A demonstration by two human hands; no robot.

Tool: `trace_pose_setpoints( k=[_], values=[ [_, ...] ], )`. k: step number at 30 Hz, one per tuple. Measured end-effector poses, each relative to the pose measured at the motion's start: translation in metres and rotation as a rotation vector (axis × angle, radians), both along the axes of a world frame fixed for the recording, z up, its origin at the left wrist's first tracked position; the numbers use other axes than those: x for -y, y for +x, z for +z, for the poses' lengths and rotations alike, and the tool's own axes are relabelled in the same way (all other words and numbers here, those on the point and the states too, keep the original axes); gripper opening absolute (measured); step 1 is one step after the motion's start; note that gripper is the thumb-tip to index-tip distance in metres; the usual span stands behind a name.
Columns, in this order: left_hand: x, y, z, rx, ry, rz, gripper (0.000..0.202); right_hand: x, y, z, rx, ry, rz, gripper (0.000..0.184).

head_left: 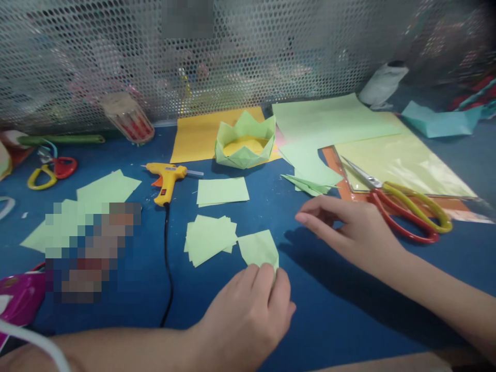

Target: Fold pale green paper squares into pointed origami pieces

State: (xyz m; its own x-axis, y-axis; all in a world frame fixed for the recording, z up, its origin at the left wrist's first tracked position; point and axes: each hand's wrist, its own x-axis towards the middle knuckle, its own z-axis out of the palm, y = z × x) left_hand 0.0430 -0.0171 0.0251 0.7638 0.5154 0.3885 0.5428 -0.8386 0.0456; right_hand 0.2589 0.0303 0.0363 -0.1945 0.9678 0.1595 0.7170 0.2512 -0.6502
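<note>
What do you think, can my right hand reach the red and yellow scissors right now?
Probably yes. The right hand is open and empty, and the scissors lie uncovered close beside it, with only a strip of bare blue table between them.

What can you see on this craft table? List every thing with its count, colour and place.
glue gun: one, yellow with black cord, left of centre
paper crown: one, light green, back centre
yellow sheet: one, yellow, under the paper crown
paper squares: loose stack, light green, front centre
large scissors: one, red and yellow handles, right
small scissors: one, red and yellow handles, far left
big sheets: several, pale green, back right
table: one, blue, beneath everything
mesh screen: one, grey, behind
small paper piece: one, light green, front centre
left hand: one, pinching the small paper piece
right hand: one, open, near the large scissors
</note>
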Motion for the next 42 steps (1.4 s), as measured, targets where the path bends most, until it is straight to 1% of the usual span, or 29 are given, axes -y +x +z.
trace_pose_setpoints(
  k=[2, 4, 7, 10, 13, 16, 19, 22, 25, 27, 31, 33, 37, 42],
  values=[
    [0.003, -0.001, 0.000, 0.032, 0.003, -0.019, 0.023, 0.001, -0.004, -0.004, -0.076, -0.156, 0.084, 0.025],
    [0.005, -0.002, -0.005, 0.056, 0.015, -0.049, 0.020, 0.003, -0.008, -0.007, -0.130, -0.254, 0.145, 0.023],
    [0.008, -0.001, -0.017, 0.054, 0.041, -0.092, 0.020, 0.004, -0.014, -0.010, -0.178, -0.272, 0.172, 0.022],
    [0.008, 0.000, -0.025, 0.032, 0.052, -0.089, 0.026, 0.003, -0.017, -0.012, -0.232, -0.284, 0.142, 0.022],
    [0.006, 0.001, -0.023, -0.018, 0.010, -0.068, 0.034, 0.002, -0.017, -0.015, -0.322, -0.356, 0.111, 0.026],
    [0.003, 0.002, -0.016, -0.121, -0.049, -0.099, 0.038, 0.002, -0.018, -0.017, -0.391, -0.435, 0.108, 0.030],
    [0.001, 0.003, -0.012, -0.167, -0.052, -0.124, 0.042, 0.002, -0.019, -0.017, -0.431, -0.478, 0.124, 0.033],
    [0.001, 0.002, -0.014, -0.160, -0.070, -0.113, 0.043, 0.001, -0.019, -0.015, -0.423, -0.476, 0.181, 0.037],
    [0.002, 0.000, -0.017, -0.100, -0.050, -0.107, 0.039, 0.001, -0.019, -0.013, -0.371, -0.480, 0.228, 0.044],
    [0.001, -0.001, -0.019, -0.059, -0.048, -0.119, 0.038, 0.001, -0.018, -0.012, -0.351, -0.467, 0.215, 0.045],
    [-0.001, -0.002, -0.019, -0.021, -0.123, -0.148, 0.039, -0.002, -0.018, -0.014, -0.325, -0.378, 0.134, 0.037],
    [-0.002, -0.002, -0.019, -0.018, -0.147, -0.154, 0.040, -0.005, -0.018, -0.016, -0.315, -0.339, 0.118, 0.034],
    [-0.001, -0.002, -0.021, -0.081, -0.191, -0.141, 0.046, -0.007, -0.019, -0.018, -0.304, -0.318, 0.130, 0.033],
    [0.000, -0.003, -0.026, -0.113, -0.300, -0.092, 0.055, -0.007, -0.019, -0.019, -0.316, -0.335, 0.146, 0.032]
  ],
)
